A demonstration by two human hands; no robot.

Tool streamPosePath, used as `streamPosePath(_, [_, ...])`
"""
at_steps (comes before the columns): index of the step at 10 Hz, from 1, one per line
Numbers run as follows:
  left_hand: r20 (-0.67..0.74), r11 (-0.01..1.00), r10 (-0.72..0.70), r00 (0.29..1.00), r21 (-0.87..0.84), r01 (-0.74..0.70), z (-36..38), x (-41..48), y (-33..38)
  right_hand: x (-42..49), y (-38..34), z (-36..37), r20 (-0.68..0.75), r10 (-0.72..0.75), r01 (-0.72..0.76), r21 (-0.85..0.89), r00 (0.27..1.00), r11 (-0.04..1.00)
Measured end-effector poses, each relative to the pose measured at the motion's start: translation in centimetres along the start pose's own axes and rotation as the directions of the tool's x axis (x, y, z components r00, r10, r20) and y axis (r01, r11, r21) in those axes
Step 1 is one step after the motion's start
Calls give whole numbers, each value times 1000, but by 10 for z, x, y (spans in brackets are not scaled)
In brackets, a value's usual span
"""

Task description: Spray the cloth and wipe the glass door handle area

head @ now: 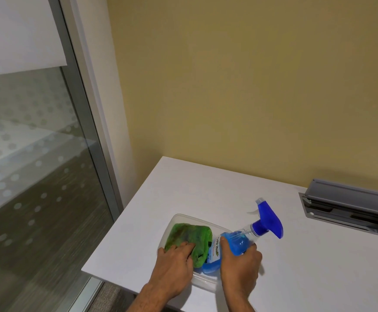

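A green cloth (190,236) lies bunched in a clear plastic tray (179,218) near the front left corner of a white table (206,188). My left hand (175,264) rests on the cloth, fingers curled into its near edge. A spray bottle (239,240) of blue liquid with a blue trigger head (270,219) leans out of the tray's right side, nozzle pointing up and away. My right hand (239,264) is wrapped around the bottle's body. The glass door panel (37,154) stands at the left; its handle is not in view.
A grey metal frame (88,131) edges the glass, which carries frosted dots and a frosted band at the top. A yellow wall (251,86) backs the table. A grey cable hatch (350,208) is set in the table at the right, its lid raised.
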State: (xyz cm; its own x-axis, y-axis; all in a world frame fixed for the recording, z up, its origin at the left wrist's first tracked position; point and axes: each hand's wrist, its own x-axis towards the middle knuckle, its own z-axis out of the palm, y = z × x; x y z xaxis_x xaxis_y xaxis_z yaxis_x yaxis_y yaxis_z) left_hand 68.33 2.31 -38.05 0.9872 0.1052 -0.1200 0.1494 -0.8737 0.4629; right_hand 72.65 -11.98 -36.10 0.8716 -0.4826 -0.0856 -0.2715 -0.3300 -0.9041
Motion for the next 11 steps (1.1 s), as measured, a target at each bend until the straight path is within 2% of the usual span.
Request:
streamPosePath(1, [22,999,-11,1000,49,10,-1,0,3,-1,1,4,-19,-82,81,-38,996,996])
streamPosePath(3, [-62,994,12,998,110,-5,7,4,15,-3,2,7,-6,-199,194,-216,980,957])
streamPosePath(4, [33,991,23,999,128,-27,15,10,15,-3,0,10,32,-241,239,-304,970,922])
streamPosePath(6, [169,978,-15,986,206,-20,21,22,14,-8,0,9,96,-168,190,-310,981,932])
streamPosePath(7, [203,979,-45,978,206,2,22,29,19,-14,-1,4,108,-126,155,-317,986,936])
streamPosePath(8, [172,989,-64,983,141,40,19,27,26,-25,-4,-5,84,-63,83,-268,994,960])
streamPosePath(9, [5,996,-91,996,9,91,4,13,36,-33,-12,-20,40,-79,85,-192,996,978])
streamPosePath(10, [-182,980,-147,972,-159,118,-28,2,56,-33,-35,-39,-36,-171,165,-135,985,977])
streamPosePath(11, [-411,962,-157,898,-269,46,-64,-13,88,-34,-68,-65,-130,-363,357,-72,922,931])
